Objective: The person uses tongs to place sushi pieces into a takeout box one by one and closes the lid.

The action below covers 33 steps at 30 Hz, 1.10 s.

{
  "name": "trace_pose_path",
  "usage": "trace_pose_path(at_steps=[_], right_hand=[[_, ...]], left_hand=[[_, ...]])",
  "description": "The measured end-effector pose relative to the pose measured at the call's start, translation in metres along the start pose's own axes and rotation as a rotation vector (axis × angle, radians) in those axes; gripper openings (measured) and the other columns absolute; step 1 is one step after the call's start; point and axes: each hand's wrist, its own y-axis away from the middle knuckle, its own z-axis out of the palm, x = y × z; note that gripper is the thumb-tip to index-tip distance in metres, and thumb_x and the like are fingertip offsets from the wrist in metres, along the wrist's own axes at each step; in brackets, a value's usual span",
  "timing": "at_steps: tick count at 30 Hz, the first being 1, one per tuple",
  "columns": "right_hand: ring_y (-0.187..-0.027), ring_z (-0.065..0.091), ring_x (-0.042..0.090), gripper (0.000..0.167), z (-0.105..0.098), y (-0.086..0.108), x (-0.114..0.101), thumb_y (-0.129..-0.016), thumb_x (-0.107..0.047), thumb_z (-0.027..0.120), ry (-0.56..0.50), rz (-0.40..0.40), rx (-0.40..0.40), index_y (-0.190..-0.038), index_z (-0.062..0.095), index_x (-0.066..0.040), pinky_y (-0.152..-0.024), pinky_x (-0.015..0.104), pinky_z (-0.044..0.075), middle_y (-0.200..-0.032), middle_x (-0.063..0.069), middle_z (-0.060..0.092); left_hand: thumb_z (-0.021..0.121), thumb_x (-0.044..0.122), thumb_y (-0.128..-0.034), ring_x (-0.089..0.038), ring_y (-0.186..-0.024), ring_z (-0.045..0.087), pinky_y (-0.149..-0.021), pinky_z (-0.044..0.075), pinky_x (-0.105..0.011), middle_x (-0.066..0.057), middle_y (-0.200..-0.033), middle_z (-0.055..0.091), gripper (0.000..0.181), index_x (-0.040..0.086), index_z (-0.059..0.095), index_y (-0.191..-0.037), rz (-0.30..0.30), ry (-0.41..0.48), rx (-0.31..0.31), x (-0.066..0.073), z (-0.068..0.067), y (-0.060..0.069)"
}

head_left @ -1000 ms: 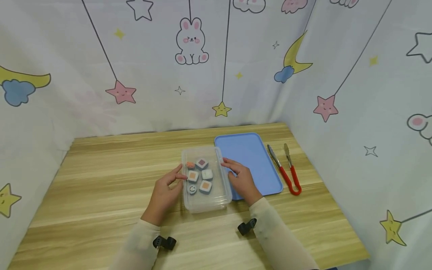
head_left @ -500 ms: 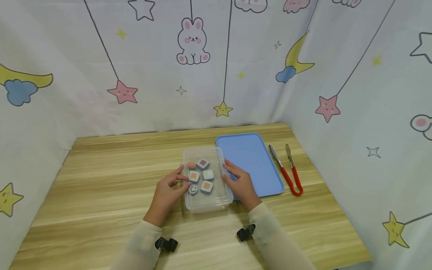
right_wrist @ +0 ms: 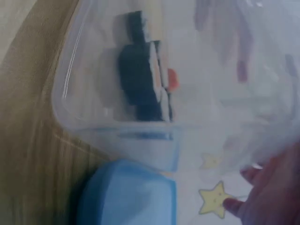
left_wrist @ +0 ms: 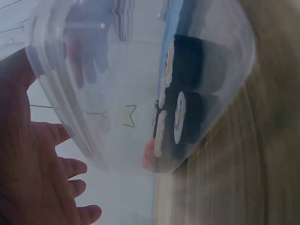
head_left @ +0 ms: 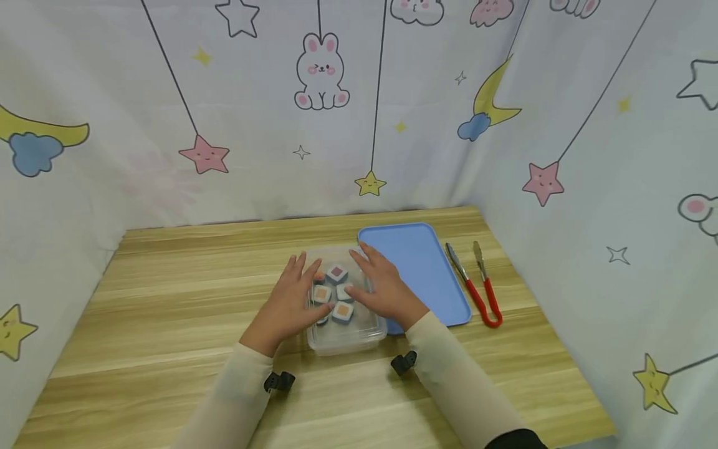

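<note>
A clear lidded plastic box (head_left: 348, 344) lies mid-table with several sushi pieces inside. One sushi roll (head_left: 343, 312) has an orange centre, another roll (head_left: 336, 272) a dark red one. The dark wraps of the sushi rolls (left_wrist: 190, 63) show through the wall in the left wrist view. My left hand (head_left: 286, 305) spreads over the box's left side, its fingers straight and thumb reaching across the lid. Over the right side lies my right hand (head_left: 387, 290), its fingers extended likewise. Neither hand grips anything. Both hands partly cover the sushi.
A blue tray (head_left: 417, 262) lies right of the box, its near left part behind the box and right hand. Beyond it rest red-handled metal tongs (head_left: 477, 287), their arms spread. A patterned curtain (head_left: 252, 112) surrounds the wooden table (head_left: 168, 299).
Both hands have moved from the box's side edges up and inward over its lid, fingers spreading out. Box, tray and tongs stay in place.
</note>
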Motion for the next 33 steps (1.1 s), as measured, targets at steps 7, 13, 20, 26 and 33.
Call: trace_pose_path(at_steps=[7,13,20,26,33], right_hand=[[-0.16,-0.007,0.029,0.09,0.017,-0.009,-0.007,-0.103,-0.062,0.052,0.253,0.068,-0.2,-0.166,0.017,-0.007,-0.129,0.06,0.015,-0.173,0.014,-0.003],[-0.16,-0.004,0.03,0.092,0.015,-0.013,-0.004,-0.102,-0.063,0.054,0.237,0.041,-0.16,-0.165,0.02,-0.005,-0.13,0.055,0.013,-0.173,0.016,0.001],[-0.16,0.001,0.03,0.089,0.006,0.013,-0.016,-0.101,-0.057,0.06,0.146,0.054,-0.088,-0.166,0.023,-0.009,-0.127,0.064,0.015,-0.174,0.013,0.008],[-0.159,0.005,0.035,0.084,0.011,0.037,-0.03,-0.103,-0.057,0.055,0.244,0.022,-0.104,-0.163,0.029,-0.004,-0.124,0.066,0.023,-0.172,0.018,0.012],[-0.16,0.003,0.028,0.082,0.02,0.04,-0.028,-0.103,-0.057,0.056,0.258,0.033,-0.07,-0.162,0.033,-0.007,-0.127,0.06,0.022,-0.172,0.017,0.016]], left_hand=[[0.056,0.066,-0.0982,-0.038,-0.159,0.001,-0.123,0.021,-0.07,-0.021,-0.172,0.007,0.094,0.007,0.026,-0.165,-0.001,-0.164,-0.129,-0.001,0.012,-0.009],[0.058,0.066,-0.0974,-0.035,-0.159,0.001,-0.124,0.021,-0.069,-0.018,-0.173,0.007,0.094,0.009,0.026,-0.165,-0.013,-0.143,-0.105,0.001,0.009,-0.011],[0.062,0.064,-0.0955,-0.04,-0.158,0.004,-0.124,0.016,-0.071,-0.022,-0.172,0.01,0.093,0.01,0.031,-0.164,0.023,-0.15,-0.072,0.015,0.008,0.001],[0.064,0.062,-0.0933,-0.042,-0.158,0.006,-0.122,0.019,-0.073,-0.022,-0.17,0.015,0.094,0.007,0.033,-0.163,0.084,-0.162,-0.091,0.027,0.009,0.016],[0.064,0.064,-0.0927,-0.037,-0.159,0.003,-0.124,0.02,-0.07,-0.018,-0.171,0.018,0.094,0.009,0.034,-0.163,0.065,-0.145,-0.079,0.027,0.015,0.021]])
